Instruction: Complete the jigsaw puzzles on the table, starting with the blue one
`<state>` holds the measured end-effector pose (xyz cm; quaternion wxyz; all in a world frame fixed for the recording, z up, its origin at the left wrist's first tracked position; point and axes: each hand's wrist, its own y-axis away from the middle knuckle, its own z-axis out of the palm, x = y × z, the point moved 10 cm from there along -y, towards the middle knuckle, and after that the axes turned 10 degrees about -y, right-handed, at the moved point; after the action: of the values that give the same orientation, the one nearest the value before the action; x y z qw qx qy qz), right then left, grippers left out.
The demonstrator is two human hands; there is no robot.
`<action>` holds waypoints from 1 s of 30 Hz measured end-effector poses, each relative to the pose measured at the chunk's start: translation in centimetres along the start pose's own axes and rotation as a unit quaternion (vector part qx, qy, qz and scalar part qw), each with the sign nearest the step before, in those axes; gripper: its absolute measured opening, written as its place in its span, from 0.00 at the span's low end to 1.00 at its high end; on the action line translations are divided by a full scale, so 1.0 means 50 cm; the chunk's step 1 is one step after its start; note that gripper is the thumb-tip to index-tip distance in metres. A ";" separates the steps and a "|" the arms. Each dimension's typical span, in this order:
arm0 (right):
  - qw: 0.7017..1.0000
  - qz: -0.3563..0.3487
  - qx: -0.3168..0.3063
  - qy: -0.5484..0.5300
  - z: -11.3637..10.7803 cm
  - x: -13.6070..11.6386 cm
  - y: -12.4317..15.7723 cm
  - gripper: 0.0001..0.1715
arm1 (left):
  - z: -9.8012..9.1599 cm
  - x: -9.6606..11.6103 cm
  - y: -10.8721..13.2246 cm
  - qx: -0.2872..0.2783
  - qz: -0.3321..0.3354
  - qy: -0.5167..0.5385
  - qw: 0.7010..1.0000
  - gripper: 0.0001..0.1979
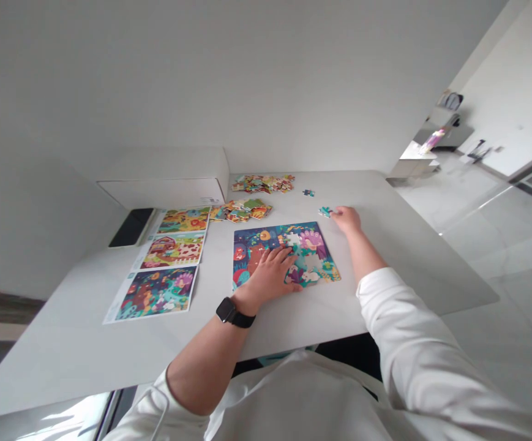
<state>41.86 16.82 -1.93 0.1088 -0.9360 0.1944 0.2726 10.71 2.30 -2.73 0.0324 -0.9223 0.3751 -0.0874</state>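
Observation:
A colourful jigsaw puzzle (266,251) lies partly assembled on the white table (293,318), with pale gaps in its middle and lower right. My left hand (268,275) rests flat on the puzzle, fingers apart on the pieces. My right hand (346,219) is beyond the puzzle's upper right corner, pinching a small teal puzzle piece (325,212) at its fingertips. Two heaps of loose pieces (262,183) lie further off, the nearer heap (242,210) just above the puzzle. A single blue-green piece (308,192) sits apart, near the far table edge.
Printed picture sheets (169,263) lie left of the puzzle. A white box (164,184) and a black phone (131,227) stand at the far left of the table. The table's right edge drops to a shiny floor (477,245).

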 end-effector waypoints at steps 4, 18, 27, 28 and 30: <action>1.000 -0.014 0.011 0.021 0.014 -0.009 0.000 0.24 | 0.011 0.000 0.001 -0.021 0.002 -0.003 1.000 0.44; 0.889 -0.062 0.031 -0.453 -0.069 -0.016 0.008 0.29 | -0.015 -0.021 -0.002 0.014 -0.006 0.038 0.999 0.41; 0.822 -0.139 -0.095 -0.543 -0.138 -0.167 0.202 0.29 | -0.084 -0.096 -0.005 0.160 -0.125 0.133 0.970 0.12; 0.821 -0.122 -0.112 -0.547 -0.105 -0.170 0.215 0.29 | -0.085 -0.102 -0.004 0.166 -0.139 0.152 0.965 0.11; 0.820 -0.086 -0.144 -0.547 -0.036 -0.170 0.230 0.31 | -0.082 -0.114 -0.001 0.168 -0.167 0.191 0.953 0.10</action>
<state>31.23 8.47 3.13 0.0841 -0.6509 -0.0203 0.7542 5.99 6.34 0.54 0.1001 -0.9191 0.1948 -0.3277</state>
